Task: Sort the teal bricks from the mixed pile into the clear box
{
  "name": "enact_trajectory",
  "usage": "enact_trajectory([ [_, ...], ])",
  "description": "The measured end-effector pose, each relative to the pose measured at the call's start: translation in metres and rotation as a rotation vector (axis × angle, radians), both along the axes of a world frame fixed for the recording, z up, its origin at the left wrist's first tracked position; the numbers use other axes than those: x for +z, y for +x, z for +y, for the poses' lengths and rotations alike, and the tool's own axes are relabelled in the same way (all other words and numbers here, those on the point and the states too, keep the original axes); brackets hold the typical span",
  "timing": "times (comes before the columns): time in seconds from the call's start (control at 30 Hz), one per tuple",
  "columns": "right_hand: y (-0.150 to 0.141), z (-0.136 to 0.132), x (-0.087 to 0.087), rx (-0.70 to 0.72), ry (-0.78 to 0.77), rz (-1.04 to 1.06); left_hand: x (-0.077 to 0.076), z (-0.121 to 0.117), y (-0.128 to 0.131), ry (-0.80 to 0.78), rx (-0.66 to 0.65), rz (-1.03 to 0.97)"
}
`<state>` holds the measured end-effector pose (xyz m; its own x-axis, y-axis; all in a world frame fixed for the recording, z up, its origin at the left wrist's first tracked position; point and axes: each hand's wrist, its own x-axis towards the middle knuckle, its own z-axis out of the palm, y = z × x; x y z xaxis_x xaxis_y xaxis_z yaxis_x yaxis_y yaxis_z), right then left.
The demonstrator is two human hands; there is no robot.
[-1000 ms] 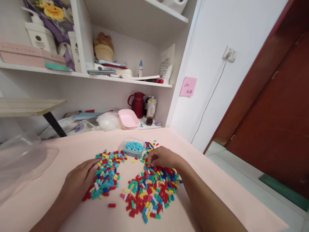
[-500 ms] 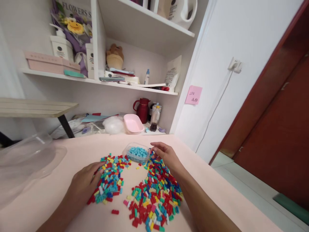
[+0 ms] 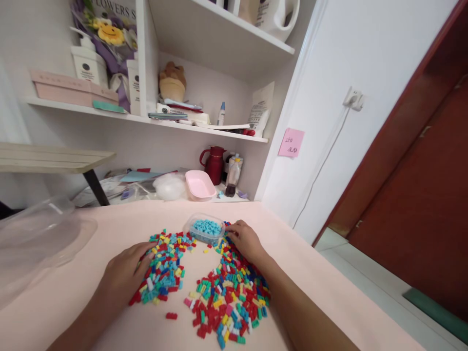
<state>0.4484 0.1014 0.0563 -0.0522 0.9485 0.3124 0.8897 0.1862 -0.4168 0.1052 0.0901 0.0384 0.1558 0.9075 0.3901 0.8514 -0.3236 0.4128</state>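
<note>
Head cam: L hand [image 3: 124, 269] curved at bricks [image 3: 166, 268], lwr left; R hand [image 3: 246, 242] narrow beside tub [image 3: 205, 238], lwr ctr; can't tell if either's holding.

"Where's the left hand [image 3: 126, 270]?"
"Right by the left heap of toy bricks [image 3: 166, 273], with its fingers a bit bent."
"And the right hand [image 3: 246, 243]?"
"Next to the clear plastic tub [image 3: 207, 239], over the right heap [image 3: 230, 302]. I can't see if it's holding anything."
"What's in the tub?"
"Lots of light blue bricks [image 3: 207, 226]! One red brick [image 3: 171, 316] sits alone on the pink tabletop [image 3: 203, 263]."
</note>
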Motion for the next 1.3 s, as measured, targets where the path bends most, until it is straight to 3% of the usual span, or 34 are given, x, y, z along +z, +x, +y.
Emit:
enact_trajectory([
  [0.17,-0.010,0.003,0.000,0.031,-0.024,-0.148,0.001,0.001,0.000,0.002,-0.002,0.012],
  [0.63,0.006,0.008,0.004,-0.013,-0.075,0.278,-0.004,0.007,-0.004,0.053,-0.002,0.000],
  [0.93,0.000,0.008,0.010,-0.048,0.049,0.621,-0.008,0.012,-0.008,0.081,-0.024,-0.021],
  [1.17,-0.023,0.001,0.018,0.043,0.216,0.495,-0.003,0.009,-0.005,0.066,-0.007,0.003],
  [1.3,-0.020,-0.006,0.025,-0.016,0.233,0.572,-0.002,0.010,-0.005,0.065,-0.019,0.008],
])
